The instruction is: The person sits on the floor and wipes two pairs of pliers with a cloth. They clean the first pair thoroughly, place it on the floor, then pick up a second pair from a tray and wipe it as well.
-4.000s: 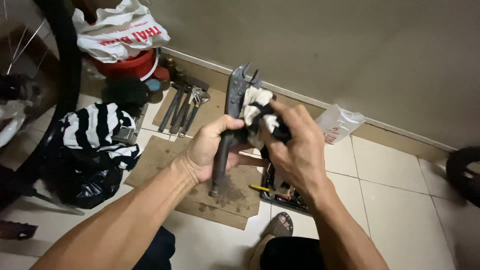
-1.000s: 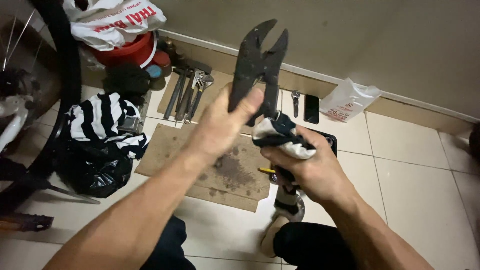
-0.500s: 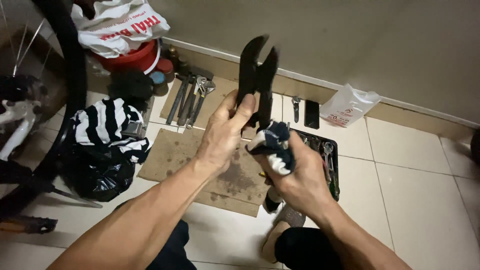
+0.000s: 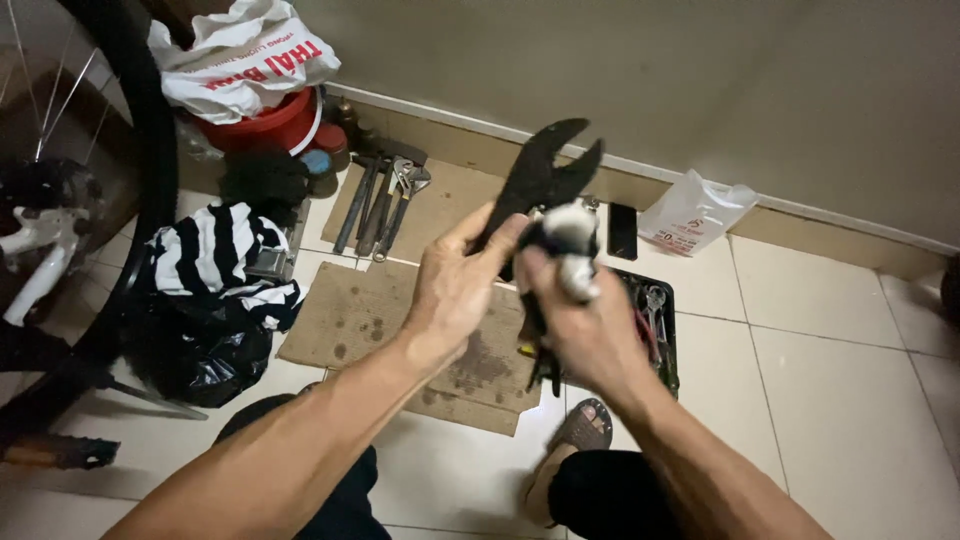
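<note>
since half a second ago the rag-wrapped right hand has slid up the large dark pliers, long axis toward one o'clock, left hand gripping them at nine o'clock, rag bunched below the jaws.

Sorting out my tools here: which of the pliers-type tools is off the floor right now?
The big dark pliers, held up in the left hand; the other tools lie on cardboard by the wall.

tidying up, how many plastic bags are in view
3: a white printed bag on the red bucket at top left, a black bag under the striped cloth, a small white bag by the wall. Others may be hidden.
</note>
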